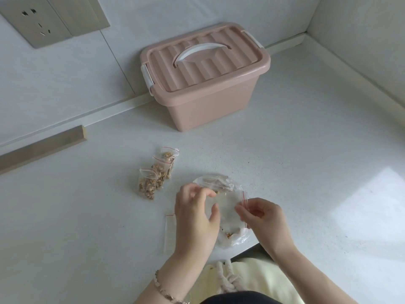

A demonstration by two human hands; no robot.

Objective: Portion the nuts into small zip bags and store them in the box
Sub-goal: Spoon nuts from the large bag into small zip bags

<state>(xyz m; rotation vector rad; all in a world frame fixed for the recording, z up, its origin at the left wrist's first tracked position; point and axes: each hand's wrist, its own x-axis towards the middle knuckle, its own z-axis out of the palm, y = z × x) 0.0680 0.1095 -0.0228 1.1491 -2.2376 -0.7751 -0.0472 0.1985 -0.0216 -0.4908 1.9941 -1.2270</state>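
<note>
Three small bags [154,174] packed with brown nut pieces lie overlapping in a row on the white table [285,161], each clear with a red zip line. A fourth bag [232,205], also clear and red-lined, is pinched at its edge by the right grip [266,218]. It is held over a big crumpled pouch [219,181] near the table's front edge, with a few nuts [229,234] in it. The left grip [194,216] hovers over the same pouch, fingers curled; whether it holds anything I cannot tell. An empty bag [169,231] lies flat just left of it. The pink box [203,102], lid on, stands behind, well apart.
</note>
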